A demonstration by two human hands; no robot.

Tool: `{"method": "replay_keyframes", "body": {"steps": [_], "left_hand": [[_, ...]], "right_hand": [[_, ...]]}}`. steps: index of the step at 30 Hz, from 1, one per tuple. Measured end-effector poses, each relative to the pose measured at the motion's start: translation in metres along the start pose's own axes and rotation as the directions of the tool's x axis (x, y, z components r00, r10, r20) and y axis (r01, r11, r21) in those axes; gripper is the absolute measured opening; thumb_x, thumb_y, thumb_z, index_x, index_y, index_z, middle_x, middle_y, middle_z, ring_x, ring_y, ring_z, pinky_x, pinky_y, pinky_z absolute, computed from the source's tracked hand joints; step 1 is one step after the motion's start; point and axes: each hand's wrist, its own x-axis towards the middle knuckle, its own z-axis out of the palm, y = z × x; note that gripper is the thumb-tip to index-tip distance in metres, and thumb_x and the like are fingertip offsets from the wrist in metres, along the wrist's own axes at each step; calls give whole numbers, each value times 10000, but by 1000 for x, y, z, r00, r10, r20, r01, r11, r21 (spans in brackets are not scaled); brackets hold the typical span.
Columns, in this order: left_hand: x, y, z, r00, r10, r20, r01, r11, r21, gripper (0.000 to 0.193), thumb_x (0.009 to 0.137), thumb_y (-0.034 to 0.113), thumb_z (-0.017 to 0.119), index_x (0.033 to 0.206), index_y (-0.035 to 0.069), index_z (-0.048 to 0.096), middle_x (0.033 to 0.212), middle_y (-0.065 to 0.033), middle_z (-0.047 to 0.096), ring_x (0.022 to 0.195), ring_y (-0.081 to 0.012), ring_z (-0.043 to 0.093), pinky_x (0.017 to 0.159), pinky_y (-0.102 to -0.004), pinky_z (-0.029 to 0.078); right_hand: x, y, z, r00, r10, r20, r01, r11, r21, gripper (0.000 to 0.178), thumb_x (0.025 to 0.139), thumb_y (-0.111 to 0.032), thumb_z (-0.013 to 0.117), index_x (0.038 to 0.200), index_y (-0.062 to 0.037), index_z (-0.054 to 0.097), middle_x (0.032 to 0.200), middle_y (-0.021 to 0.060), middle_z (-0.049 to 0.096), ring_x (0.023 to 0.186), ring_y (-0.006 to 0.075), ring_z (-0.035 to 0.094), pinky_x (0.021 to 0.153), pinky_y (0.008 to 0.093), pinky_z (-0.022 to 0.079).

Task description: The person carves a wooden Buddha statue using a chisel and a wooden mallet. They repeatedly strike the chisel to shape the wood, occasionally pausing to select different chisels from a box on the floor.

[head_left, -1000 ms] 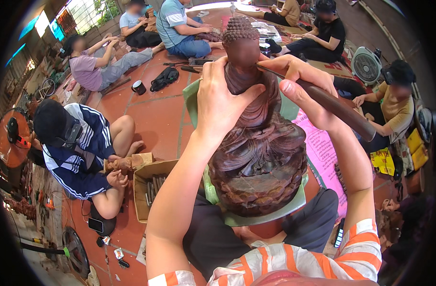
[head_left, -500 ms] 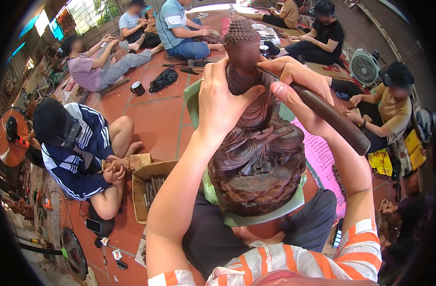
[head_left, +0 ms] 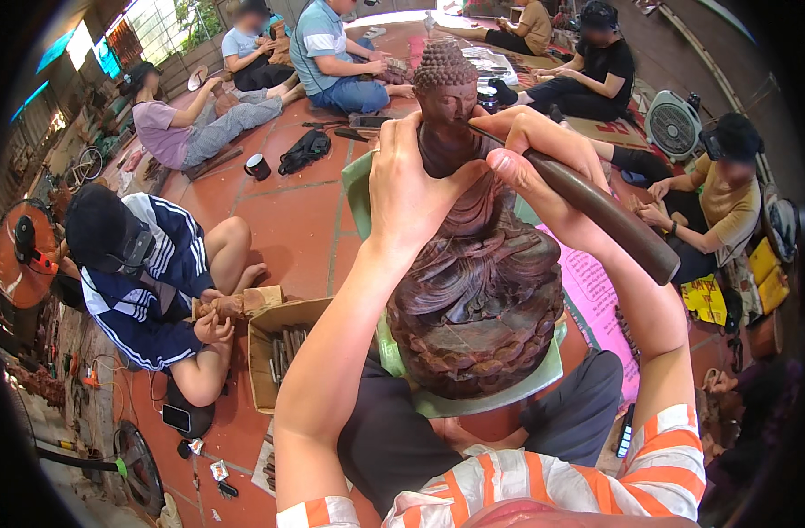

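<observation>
A dark brown carved wooden Buddha statue (head_left: 473,343) with a knobbed head sits upright between my legs, on a light green base (head_left: 437,407). My left hand (head_left: 407,180) is wrapped round its shoulder and neck, thumb across the upper chest. In my right hand (head_left: 552,158) is a carving chisel (head_left: 605,216) with a thick, dark handle that slants down to the right. Its thin metal blade points at the statue's neck and jaw. The blade's very tip is hard to make out against the dark wood.
Left of my knee, an open cardboard box (head_left: 263,361) holds several tools. A co-worker (head_left: 143,273) in a striped jacket sits beside it with a small carving. Pink printed sheets (head_left: 600,308) lie to the right. A fan (head_left: 672,126) and several seated people are farther off.
The chisel and my right hand have shifted slightly left, the blade staying by the statue's neck. My left hand keeps its hold. At the far left, a co-worker in a pink shirt has changed posture.
</observation>
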Motion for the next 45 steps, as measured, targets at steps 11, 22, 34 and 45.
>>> {"method": "replay_keyframes", "body": {"steps": [11,22,34,45], "left_hand": [[0,2,0,1000,-1,-12,1,1000,16,654,601,276,829,1110,4,523,991,-149,522,945,-325,546,790,-409,456],[0,-3,1,999,44,-14,-43,998,47,681,611,300,837,1112,-28,511,1009,-160,533,940,-318,568,791,-394,472],[1,2,-2,1000,15,25,-15,1000,24,632,647,271,822,1132,-10,530,1025,-147,544,975,-287,569,844,-374,456],[0,-1,1,999,50,-6,-50,998,36,687,613,301,835,1121,-28,509,1004,-169,535,936,-329,566,791,-403,470]], "right_hand": [[-1,12,-19,988,75,137,-92,987,128,303,869,-255,601,757,9,501,981,141,643,805,138,528,716,307,442],[-25,35,-6,999,-7,-39,22,917,398,273,893,-231,565,742,-13,502,1109,168,618,1176,260,506,983,396,372],[-15,29,-7,999,40,-30,-31,970,240,243,871,-229,582,815,7,570,1049,137,636,1020,199,566,877,341,429],[-10,9,-2,994,73,-78,-62,989,132,236,839,-194,617,779,19,533,897,145,628,865,206,588,764,329,452]]}}
